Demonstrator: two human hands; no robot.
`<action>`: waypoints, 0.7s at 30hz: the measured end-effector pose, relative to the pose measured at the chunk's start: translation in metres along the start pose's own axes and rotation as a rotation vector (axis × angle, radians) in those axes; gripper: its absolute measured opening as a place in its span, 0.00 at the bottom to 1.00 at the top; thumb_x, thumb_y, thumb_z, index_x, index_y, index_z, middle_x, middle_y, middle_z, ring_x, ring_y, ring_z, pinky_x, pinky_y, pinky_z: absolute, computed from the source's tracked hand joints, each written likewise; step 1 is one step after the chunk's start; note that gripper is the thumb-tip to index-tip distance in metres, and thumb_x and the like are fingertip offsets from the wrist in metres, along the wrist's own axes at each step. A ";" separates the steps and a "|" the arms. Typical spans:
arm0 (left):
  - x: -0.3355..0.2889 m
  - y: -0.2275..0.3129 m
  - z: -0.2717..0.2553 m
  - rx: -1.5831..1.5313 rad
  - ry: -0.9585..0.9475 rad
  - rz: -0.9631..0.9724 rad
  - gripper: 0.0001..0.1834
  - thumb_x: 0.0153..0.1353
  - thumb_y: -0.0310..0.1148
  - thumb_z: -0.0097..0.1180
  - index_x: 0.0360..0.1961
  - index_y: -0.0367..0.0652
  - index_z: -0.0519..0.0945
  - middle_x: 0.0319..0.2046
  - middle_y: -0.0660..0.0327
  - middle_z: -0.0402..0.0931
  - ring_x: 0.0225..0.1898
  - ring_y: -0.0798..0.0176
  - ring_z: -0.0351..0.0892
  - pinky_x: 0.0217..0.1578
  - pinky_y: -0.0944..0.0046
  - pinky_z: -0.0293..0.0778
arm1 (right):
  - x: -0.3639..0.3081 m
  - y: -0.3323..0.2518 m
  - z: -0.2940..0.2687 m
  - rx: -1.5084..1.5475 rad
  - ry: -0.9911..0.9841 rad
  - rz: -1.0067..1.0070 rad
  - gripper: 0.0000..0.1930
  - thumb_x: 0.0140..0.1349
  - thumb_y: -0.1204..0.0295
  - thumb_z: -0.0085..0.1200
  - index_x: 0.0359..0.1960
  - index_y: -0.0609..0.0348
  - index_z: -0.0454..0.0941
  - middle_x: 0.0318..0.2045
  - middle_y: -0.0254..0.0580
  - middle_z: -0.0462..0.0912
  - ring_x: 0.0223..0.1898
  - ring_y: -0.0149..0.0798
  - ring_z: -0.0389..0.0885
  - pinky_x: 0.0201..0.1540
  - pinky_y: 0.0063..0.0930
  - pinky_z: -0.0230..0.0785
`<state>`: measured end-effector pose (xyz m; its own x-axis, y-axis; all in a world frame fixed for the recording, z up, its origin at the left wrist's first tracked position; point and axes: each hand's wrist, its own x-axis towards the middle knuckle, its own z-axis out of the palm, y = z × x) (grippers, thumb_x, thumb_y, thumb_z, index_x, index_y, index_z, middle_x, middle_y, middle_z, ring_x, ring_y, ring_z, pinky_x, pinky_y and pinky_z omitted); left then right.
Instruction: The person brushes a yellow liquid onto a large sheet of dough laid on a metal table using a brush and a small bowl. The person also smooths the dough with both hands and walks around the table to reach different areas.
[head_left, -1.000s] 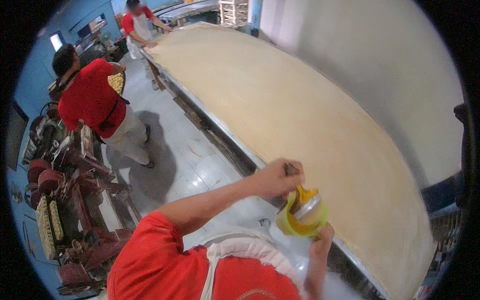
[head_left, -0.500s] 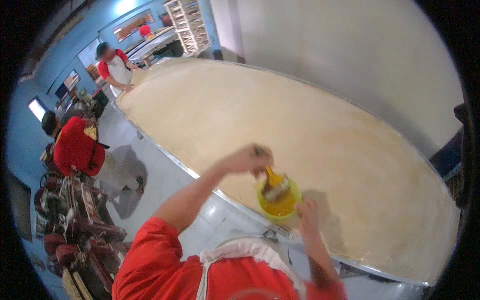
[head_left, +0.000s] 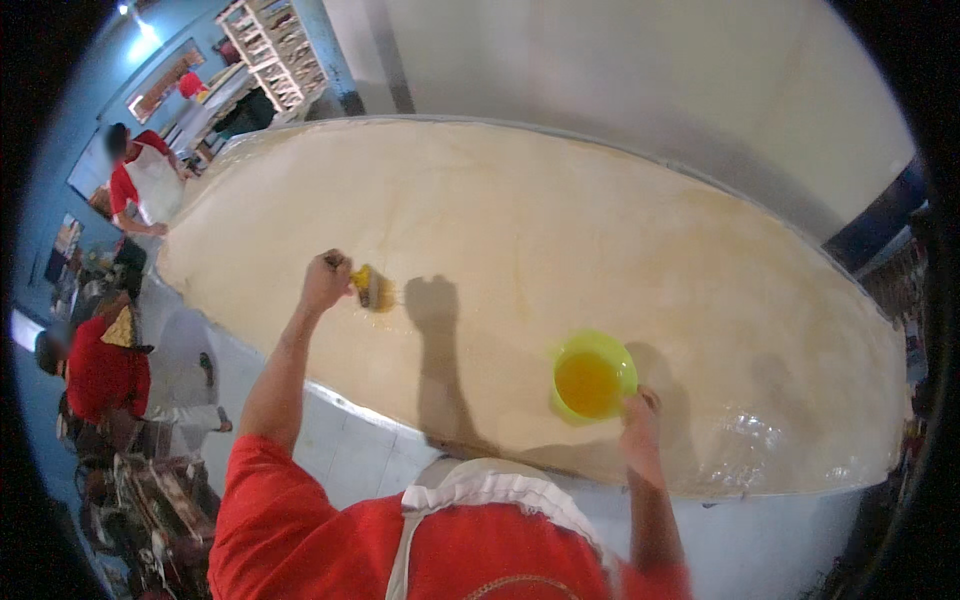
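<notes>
A wide, pale sheet of what looks like dough (head_left: 520,220) covers the long table before me. Out over its left part reaches my left hand (head_left: 327,282), closed round the yellow handle of a flat brush (head_left: 370,290). The bristles lie on the sheet, where a wet yellow patch shows. Nearer and to the right, my right hand (head_left: 642,415) grips the side of a lime-green bowl (head_left: 612,350). Yellow-orange liquid (head_left: 586,384) fills its lower part. Whether the bowl rests on the sheet or is held just above it, I cannot tell.
At the table's far left end stands a person in a white apron (head_left: 158,185). Another person in a red top (head_left: 108,365) is across the aisle, by dark machinery (head_left: 160,510). A slatted rack (head_left: 275,50) stands at the back; a pale wall (head_left: 640,90) runs behind the table.
My left hand has carried the brush out of the bowl, away to the left, and down onto the sheet. The bowl stays in my right hand. The view has turned.
</notes>
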<state>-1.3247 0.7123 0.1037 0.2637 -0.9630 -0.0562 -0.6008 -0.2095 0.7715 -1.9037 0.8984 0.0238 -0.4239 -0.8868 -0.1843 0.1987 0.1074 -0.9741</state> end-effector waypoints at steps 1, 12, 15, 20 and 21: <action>0.021 -0.024 -0.008 0.221 0.053 0.090 0.13 0.63 0.37 0.57 0.34 0.34 0.80 0.28 0.44 0.82 0.32 0.44 0.85 0.35 0.51 0.78 | -0.001 0.005 0.001 -0.056 0.007 -0.016 0.15 0.52 0.70 0.62 0.41 0.55 0.74 0.28 0.28 0.72 0.28 0.24 0.68 0.31 0.22 0.61; 0.261 -0.105 -0.056 0.506 0.482 0.010 0.11 0.69 0.38 0.50 0.40 0.41 0.78 0.32 0.47 0.82 0.36 0.44 0.83 0.39 0.49 0.77 | 0.018 -0.020 0.001 0.199 0.132 0.178 0.08 0.49 0.69 0.61 0.26 0.59 0.76 0.28 0.29 0.77 0.31 0.26 0.73 0.31 0.21 0.62; 0.341 -0.090 -0.014 0.765 0.513 -0.007 0.14 0.70 0.42 0.47 0.43 0.44 0.78 0.38 0.46 0.82 0.42 0.41 0.82 0.43 0.44 0.77 | 0.028 -0.026 -0.017 0.184 0.217 0.266 0.08 0.47 0.71 0.61 0.23 0.59 0.74 0.26 0.29 0.76 0.29 0.26 0.72 0.32 0.21 0.62; 0.471 0.064 0.236 0.886 0.249 0.300 0.20 0.69 0.46 0.48 0.51 0.45 0.81 0.47 0.50 0.82 0.52 0.46 0.81 0.53 0.45 0.74 | 0.032 -0.028 -0.043 0.064 0.546 0.321 0.09 0.43 0.74 0.62 0.21 0.58 0.71 0.25 0.29 0.73 0.27 0.26 0.69 0.32 0.21 0.61; 0.475 0.121 0.313 0.949 0.078 0.414 0.20 0.67 0.46 0.51 0.50 0.44 0.82 0.48 0.51 0.82 0.51 0.47 0.81 0.53 0.46 0.74 | 0.032 -0.030 -0.048 0.052 0.533 0.299 0.09 0.42 0.75 0.61 0.23 0.59 0.72 0.26 0.30 0.74 0.28 0.27 0.70 0.33 0.22 0.62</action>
<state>-1.5091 0.1767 -0.0280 -0.0712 -0.9834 0.1669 -0.9937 0.0555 -0.0969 -1.9657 0.8885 0.0409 -0.7239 -0.4732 -0.5020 0.4146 0.2831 -0.8648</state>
